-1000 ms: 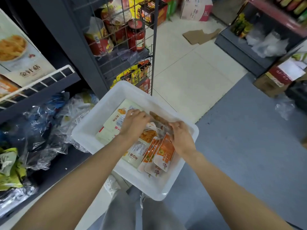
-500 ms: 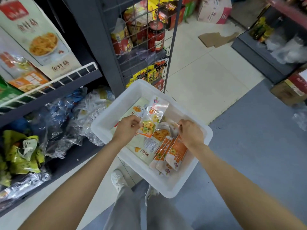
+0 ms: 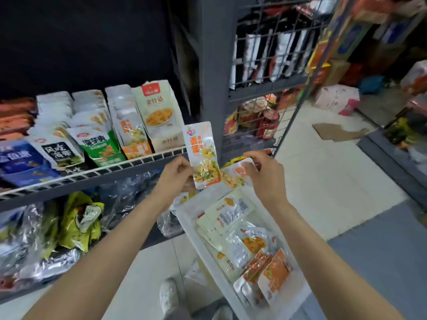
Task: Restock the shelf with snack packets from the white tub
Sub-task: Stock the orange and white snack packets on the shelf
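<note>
My left hand [image 3: 176,174] pinches the upright packet [image 3: 203,155], right hand [image 3: 265,174] pinches another [image 3: 235,175]; I'd slot each upright behind the shelf rail [image 3: 92,173].

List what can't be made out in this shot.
- Second packet, head view: largely behind the right hand and the upright packet held by the left hand.
- Tub: near end cut off by the bottom edge.
- Left shelf packs: print blurred.

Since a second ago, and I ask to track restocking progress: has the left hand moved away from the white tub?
Yes. The left hand has risen out of the white tub, gripping an upright snack packet, toward the wire shelf rail.
</note>
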Motion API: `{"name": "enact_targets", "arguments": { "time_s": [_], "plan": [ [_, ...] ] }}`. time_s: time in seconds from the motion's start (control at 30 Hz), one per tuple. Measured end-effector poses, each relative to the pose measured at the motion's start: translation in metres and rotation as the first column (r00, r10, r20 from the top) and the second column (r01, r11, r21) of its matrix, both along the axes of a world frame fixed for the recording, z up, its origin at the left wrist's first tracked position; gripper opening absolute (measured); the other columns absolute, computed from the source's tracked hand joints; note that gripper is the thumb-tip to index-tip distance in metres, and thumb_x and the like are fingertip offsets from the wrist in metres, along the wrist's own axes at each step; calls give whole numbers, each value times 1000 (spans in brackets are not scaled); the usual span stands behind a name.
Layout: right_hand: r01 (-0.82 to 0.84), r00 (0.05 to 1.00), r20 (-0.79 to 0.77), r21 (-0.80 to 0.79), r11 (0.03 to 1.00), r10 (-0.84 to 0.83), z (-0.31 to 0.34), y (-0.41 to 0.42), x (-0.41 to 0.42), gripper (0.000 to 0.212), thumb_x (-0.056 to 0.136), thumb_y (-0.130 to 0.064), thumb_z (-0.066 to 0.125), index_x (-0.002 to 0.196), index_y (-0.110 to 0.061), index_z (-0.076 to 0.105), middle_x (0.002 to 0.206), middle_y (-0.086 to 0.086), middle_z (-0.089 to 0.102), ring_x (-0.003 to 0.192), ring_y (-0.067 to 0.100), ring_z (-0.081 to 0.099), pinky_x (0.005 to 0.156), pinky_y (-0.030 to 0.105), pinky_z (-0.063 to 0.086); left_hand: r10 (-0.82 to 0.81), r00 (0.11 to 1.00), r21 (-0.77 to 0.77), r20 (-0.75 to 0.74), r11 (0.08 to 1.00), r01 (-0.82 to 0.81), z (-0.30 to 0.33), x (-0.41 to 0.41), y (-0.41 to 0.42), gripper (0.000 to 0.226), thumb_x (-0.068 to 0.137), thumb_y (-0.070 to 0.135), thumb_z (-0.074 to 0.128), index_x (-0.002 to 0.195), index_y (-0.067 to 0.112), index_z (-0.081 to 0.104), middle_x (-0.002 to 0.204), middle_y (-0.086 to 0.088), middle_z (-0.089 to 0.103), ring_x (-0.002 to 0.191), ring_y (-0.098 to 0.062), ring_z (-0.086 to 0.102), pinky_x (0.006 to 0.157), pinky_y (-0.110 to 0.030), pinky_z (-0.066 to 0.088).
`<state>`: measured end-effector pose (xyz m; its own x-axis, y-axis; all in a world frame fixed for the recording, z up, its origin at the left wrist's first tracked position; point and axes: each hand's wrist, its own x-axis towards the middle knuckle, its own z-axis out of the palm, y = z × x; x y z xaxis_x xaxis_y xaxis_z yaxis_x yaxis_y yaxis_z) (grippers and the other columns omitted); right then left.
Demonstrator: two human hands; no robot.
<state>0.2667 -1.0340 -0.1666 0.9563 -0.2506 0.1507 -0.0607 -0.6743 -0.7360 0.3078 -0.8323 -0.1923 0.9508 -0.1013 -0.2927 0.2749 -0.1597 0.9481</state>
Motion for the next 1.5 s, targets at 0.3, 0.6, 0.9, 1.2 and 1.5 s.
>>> {"name": "enact_targets", "arguments": {
  "time_s": [0.3, 0.6, 0.9, 1.2, 1.5],
  "plan": [
    [-210, 956, 199, -46, 977, 215, 58, 90, 73, 12, 92, -23, 57, 91, -18, 67, 73, -5, 65, 57, 12, 55, 55, 24, 38, 127, 893, 248, 431, 935, -253, 66, 56, 115, 14, 89, 6, 60, 94, 17, 52, 74, -1, 59, 72, -19, 59, 69, -35, 52],
    [-215, 942, 243, -95, 972, 232, 79, 137, 125, 9, 91, -24, 59, 87, -20, 67, 62, -15, 57, 50, 4, 50, 48, 14, 33, -45, 907, 757, 419, 568, -321, 77, 133, 159, 10, 89, 11, 54, 83, 14, 47, 62, 0, 53, 76, -31, 60, 86, -37, 39],
    [-188, 961, 191, -82, 979, 201, 77, 155, 149, 10, 91, -19, 58, 89, -16, 68, 68, -13, 58, 56, -5, 53, 52, 10, 36, -86, 984, 945, 159, 302, -126, 67, 168, 154, 37, 87, 38, 61, 116, 16, 54, 105, -6, 64, 108, -27, 54, 97, -43, 32],
    [-326, 931, 156, -53, 944, 330, 74, 174, 167, 9, 88, -19, 62, 92, -17, 70, 90, -6, 71, 82, 10, 65, 73, 24, 50, -140, 957, 639, 255, 767, -58, 65, 175, 177, 17, 86, 12, 61, 103, 16, 60, 94, 4, 66, 92, -18, 63, 84, -32, 51],
    [-453, 839, 104, -408, 792, 534, 79, 226, 196, 12, 89, -25, 60, 96, -21, 68, 93, -2, 70, 85, 18, 64, 70, 38, 51, -313, 876, 547, 366, 834, 70, 78, 145, 187, 8, 86, 14, 66, 90, 16, 60, 88, 0, 65, 85, -13, 59, 68, -14, 41]
  ]
}}
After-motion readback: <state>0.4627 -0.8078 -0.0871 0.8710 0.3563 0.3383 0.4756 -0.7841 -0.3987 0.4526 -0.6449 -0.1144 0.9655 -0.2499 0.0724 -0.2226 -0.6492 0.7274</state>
